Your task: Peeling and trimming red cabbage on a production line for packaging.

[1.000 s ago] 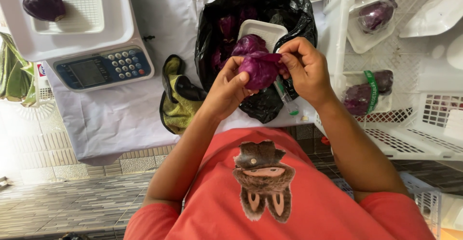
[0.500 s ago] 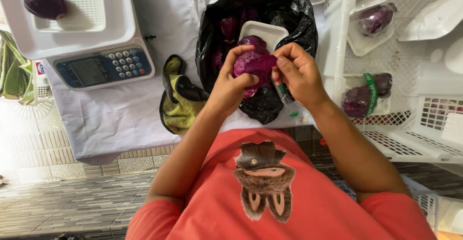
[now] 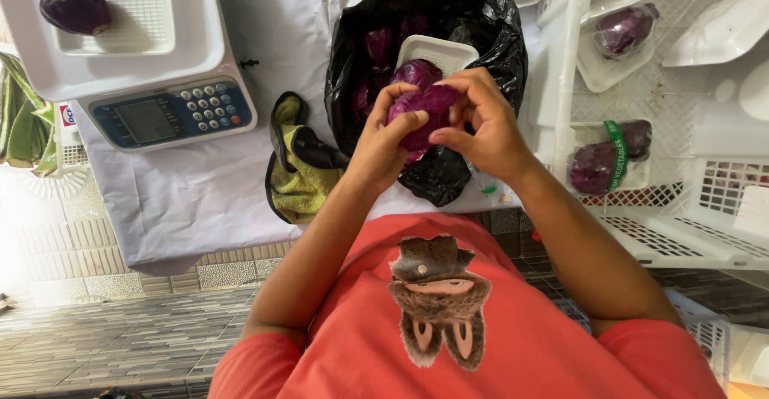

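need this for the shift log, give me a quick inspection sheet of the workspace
surface: table under a white cloth.
job's things: red cabbage held over the black bag; white foam tray and another cabbage inside the bag.
clutter: green-yellow cloth; weighing scale carrying a cabbage.
grippers: left hand and right hand both grip the red cabbage.
cables: nothing seen.
surroundings: white crates with wrapped cabbages on trays; tiled floor.

Small purple cabbage [image 3: 422,114] between both hands
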